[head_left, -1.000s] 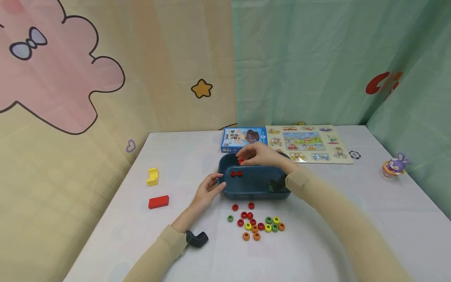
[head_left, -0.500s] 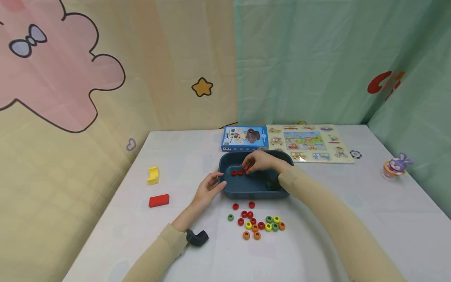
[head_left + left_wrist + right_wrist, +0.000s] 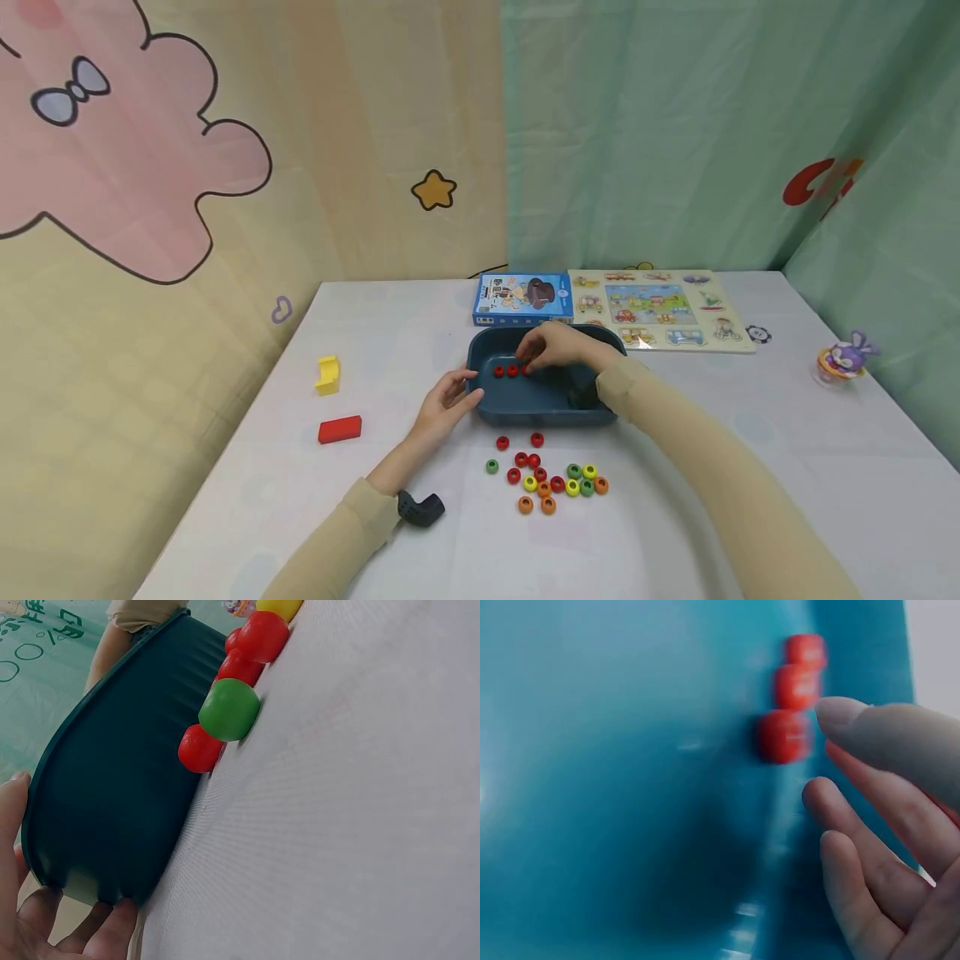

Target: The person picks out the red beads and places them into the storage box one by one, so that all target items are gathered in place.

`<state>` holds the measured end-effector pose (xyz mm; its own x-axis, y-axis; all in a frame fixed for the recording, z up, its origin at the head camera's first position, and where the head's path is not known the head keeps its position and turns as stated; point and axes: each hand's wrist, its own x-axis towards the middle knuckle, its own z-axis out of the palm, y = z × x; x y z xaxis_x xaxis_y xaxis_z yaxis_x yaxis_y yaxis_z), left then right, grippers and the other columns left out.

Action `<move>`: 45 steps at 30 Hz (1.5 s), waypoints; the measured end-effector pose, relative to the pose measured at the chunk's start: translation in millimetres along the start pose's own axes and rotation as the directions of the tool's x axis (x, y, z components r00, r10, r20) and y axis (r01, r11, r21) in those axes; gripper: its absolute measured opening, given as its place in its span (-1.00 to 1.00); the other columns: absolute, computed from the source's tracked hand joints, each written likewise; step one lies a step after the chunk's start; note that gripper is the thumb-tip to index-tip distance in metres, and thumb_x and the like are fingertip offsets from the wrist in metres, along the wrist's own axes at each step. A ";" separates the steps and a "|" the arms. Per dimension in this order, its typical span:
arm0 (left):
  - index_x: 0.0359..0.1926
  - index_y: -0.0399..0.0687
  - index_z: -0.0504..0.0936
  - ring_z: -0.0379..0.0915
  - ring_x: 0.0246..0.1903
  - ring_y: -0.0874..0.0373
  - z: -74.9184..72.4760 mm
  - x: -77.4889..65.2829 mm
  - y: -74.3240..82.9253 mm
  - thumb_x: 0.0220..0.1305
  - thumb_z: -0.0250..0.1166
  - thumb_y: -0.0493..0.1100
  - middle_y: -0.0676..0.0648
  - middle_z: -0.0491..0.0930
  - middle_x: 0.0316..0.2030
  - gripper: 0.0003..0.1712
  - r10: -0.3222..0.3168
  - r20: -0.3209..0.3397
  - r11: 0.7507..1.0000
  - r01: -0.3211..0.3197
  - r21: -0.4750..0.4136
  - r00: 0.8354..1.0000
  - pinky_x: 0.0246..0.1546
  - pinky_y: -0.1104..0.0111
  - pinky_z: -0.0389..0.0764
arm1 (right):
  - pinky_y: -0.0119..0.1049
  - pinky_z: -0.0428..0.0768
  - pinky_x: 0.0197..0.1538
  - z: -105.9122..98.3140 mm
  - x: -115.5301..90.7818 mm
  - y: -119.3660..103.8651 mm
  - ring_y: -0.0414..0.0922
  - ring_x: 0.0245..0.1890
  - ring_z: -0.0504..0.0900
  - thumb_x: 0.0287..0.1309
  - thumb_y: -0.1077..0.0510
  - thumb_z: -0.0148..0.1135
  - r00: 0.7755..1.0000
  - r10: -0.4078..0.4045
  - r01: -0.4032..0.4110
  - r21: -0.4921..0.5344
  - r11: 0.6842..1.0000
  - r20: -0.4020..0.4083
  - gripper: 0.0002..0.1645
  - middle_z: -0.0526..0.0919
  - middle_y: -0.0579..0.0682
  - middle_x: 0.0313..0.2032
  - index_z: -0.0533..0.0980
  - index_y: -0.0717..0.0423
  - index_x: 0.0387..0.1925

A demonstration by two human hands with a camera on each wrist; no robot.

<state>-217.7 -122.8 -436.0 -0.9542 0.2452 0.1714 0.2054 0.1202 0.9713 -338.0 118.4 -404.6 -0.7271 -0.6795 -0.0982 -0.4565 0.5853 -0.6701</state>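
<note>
Inside the dark blue tray (image 3: 547,408) three red beads (image 3: 512,371) sit in a row. My right hand (image 3: 555,344) reaches in at the right end of that row. The right wrist view has its thumb close beside the nearest red bead (image 3: 784,736), the fingers parted and nothing visible between them. At the tray's left end my left hand (image 3: 442,404) grips the wall and rim, with fingertips (image 3: 120,919) against the tray's outside. Loose red, green, yellow and orange beads (image 3: 540,474) lie in front of the tray; a green bead (image 3: 229,709) is close in the left wrist view.
Behind the tray are a blue box (image 3: 522,298) and a picture puzzle board (image 3: 716,329). To the left lie a yellow block (image 3: 327,377) and a red block (image 3: 340,429). A purple rabbit toy (image 3: 843,360) stands near the right edge.
My right hand has come down and toward me inside the tray, setting a third red bead at the right end of the row. The left hand has kept its place on the tray.
</note>
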 end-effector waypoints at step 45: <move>0.07 -0.13 0.40 0.18 0.18 0.06 -2.7 7.8 -30.2 0.10 0.25 0.02 -0.05 0.16 0.26 -0.45 0.032 -0.027 0.999 -0.032 -0.009 0.999 0.05 0.33 0.37 | -0.28 0.52 -0.11 97.8 -147.9 -40.8 -0.11 -0.22 0.53 -0.13 0.20 0.38 0.935 -0.319 0.344 0.175 0.922 -0.155 -0.57 0.59 0.02 -0.21 0.51 0.17 -0.14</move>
<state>-231.9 -127.1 -463.5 -0.9527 0.2228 0.2066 0.2339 0.1038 0.9667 -161.7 151.7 -434.7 -0.6135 -0.7534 0.2367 -0.5819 0.2286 -0.7805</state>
